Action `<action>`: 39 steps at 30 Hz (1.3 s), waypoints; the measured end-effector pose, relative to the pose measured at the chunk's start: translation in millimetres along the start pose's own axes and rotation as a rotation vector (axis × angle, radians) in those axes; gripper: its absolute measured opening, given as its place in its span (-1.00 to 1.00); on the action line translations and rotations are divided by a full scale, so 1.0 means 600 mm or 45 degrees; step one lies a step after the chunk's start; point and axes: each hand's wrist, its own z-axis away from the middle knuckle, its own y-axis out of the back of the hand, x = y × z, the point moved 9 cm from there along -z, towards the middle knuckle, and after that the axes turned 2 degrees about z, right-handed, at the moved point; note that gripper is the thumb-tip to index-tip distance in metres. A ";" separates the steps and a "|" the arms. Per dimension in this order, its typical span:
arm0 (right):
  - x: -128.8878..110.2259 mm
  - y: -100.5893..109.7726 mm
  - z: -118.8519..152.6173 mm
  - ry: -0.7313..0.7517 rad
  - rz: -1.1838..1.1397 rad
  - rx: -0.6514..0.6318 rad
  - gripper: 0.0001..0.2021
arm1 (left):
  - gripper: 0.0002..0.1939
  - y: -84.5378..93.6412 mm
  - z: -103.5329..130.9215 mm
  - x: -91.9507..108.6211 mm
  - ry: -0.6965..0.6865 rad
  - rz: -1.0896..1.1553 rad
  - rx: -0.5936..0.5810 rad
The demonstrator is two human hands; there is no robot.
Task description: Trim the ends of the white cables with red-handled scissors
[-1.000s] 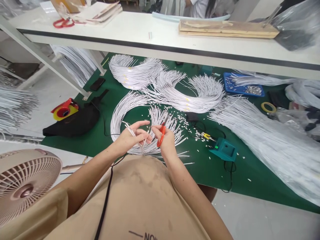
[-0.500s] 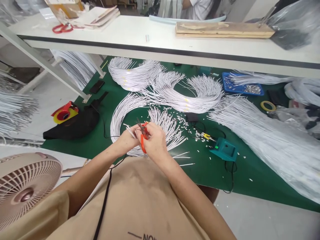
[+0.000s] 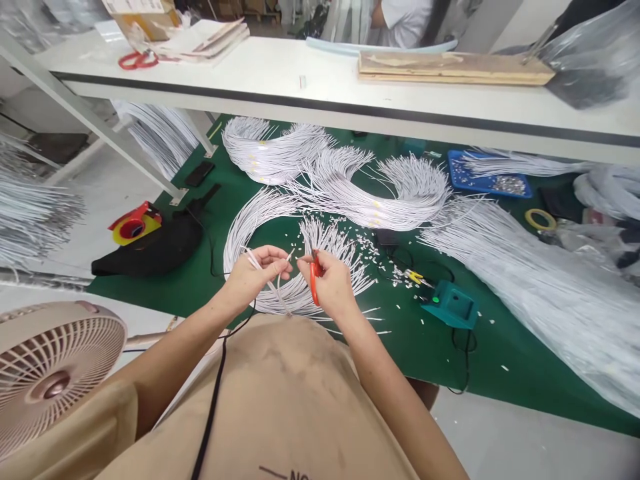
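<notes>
My left hand [image 3: 257,273] pinches a white cable [image 3: 277,292], with one end poking out past the fingertips toward the right. Red-handled scissors [image 3: 315,283] are held in my right hand [image 3: 333,283], their dark blades pointing away from me. The thumb and forefinger of that hand meet close to the cable's end; whether they grip a scrap there I cannot tell. Beneath both hands lies a curved bundle of white cables [image 3: 243,227], its cut ends fanned out at the right. Small white scraps [image 3: 367,250] are scattered beside the fanned ends.
More white cable bundles [image 3: 390,210] lie behind on the green table [image 3: 380,360]. A teal device [image 3: 453,305] stands at right, near a blue tray [image 3: 517,189]. A red tape dispenser [image 3: 135,223] sits on the left. The white shelf [image 3: 280,73] spans above; a fan [image 3: 55,380] stands lower left.
My hands have moved apart: the right hand with the scissors has gone rightward, away from the left. The cable end now shows between them. The whole view has shifted slightly.
</notes>
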 end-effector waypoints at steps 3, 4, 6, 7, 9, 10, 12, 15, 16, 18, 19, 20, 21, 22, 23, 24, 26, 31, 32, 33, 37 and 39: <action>0.009 -0.010 0.002 -0.011 0.320 -0.077 -0.80 | -0.78 -0.004 0.000 0.005 -0.017 -0.024 -0.010; 0.009 -0.014 0.003 0.000 0.397 -0.109 -0.78 | -0.78 -0.005 0.000 0.006 -0.018 -0.032 -0.012; 0.006 -0.020 0.006 0.029 0.512 -0.155 -0.75 | -0.78 -0.007 0.000 0.007 -0.021 -0.048 -0.010; 0.004 -0.020 0.007 0.039 0.558 -0.167 -0.74 | -0.79 -0.007 0.001 0.008 -0.023 -0.057 -0.011; 0.003 -0.019 0.008 0.042 0.637 -0.175 -0.74 | -0.78 -0.008 0.001 0.009 -0.027 -0.071 -0.023; 0.002 -0.017 0.008 0.038 0.669 -0.174 -0.74 | -0.78 -0.009 0.002 0.010 -0.028 -0.078 -0.035; 0.002 -0.016 0.007 0.031 0.713 -0.175 -0.75 | -0.76 -0.009 0.003 0.010 -0.021 -0.090 -0.047; 0.001 -0.018 0.008 0.030 0.730 -0.172 -0.77 | -0.74 -0.007 0.003 0.008 0.017 -0.114 -0.034; 0.000 -0.019 0.008 0.036 0.725 -0.166 -0.78 | -0.73 -0.007 0.004 0.007 0.030 -0.123 -0.025; 0.001 -0.020 0.009 0.049 0.694 -0.152 -0.80 | -0.73 -0.007 0.004 0.005 0.043 -0.132 -0.014; 0.003 -0.020 0.009 0.048 0.666 -0.147 -0.80 | -0.73 -0.007 0.003 0.005 0.042 -0.130 -0.007; 0.006 -0.019 0.009 0.038 0.624 -0.145 -0.80 | -0.74 -0.007 0.003 0.006 0.039 -0.126 -0.001; 0.010 -0.017 0.008 0.013 0.563 -0.139 -0.81 | -0.74 -0.006 0.003 0.006 0.033 -0.122 0.007; 0.015 -0.014 0.007 -0.021 0.475 -0.127 -0.81 | -0.74 -0.005 0.003 0.006 0.028 -0.122 0.015; 0.020 -0.009 0.005 -0.062 0.352 -0.103 -0.81 | -0.75 -0.005 0.003 0.007 0.023 -0.124 0.023; 0.023 -0.005 0.003 -0.100 0.197 -0.070 -0.81 | -0.75 -0.005 0.003 0.008 0.017 -0.128 0.028; 0.023 0.001 -0.001 -0.162 -0.169 -0.008 -0.82 | -0.74 -0.006 0.004 0.010 0.004 -0.139 0.025; 0.017 -0.003 -0.006 -0.298 -0.715 0.053 -0.82 | -0.72 -0.018 0.009 0.014 -0.025 -0.166 -0.002; 0.017 -0.003 -0.005 -0.317 -0.738 0.062 -0.83 | -0.72 -0.019 0.010 0.015 -0.027 -0.166 -0.003; 0.018 -0.004 -0.005 -0.331 -0.753 0.067 -0.84 | -0.72 -0.020 0.011 0.016 -0.030 -0.170 -0.004; 0.021 -0.009 -0.001 -0.378 -0.811 0.045 -0.84 | -0.73 -0.020 0.013 0.020 -0.020 -0.206 -0.002; 0.023 -0.015 0.001 -0.403 -0.860 0.026 -0.84 | -0.75 -0.027 0.012 0.019 0.000 -0.169 -0.084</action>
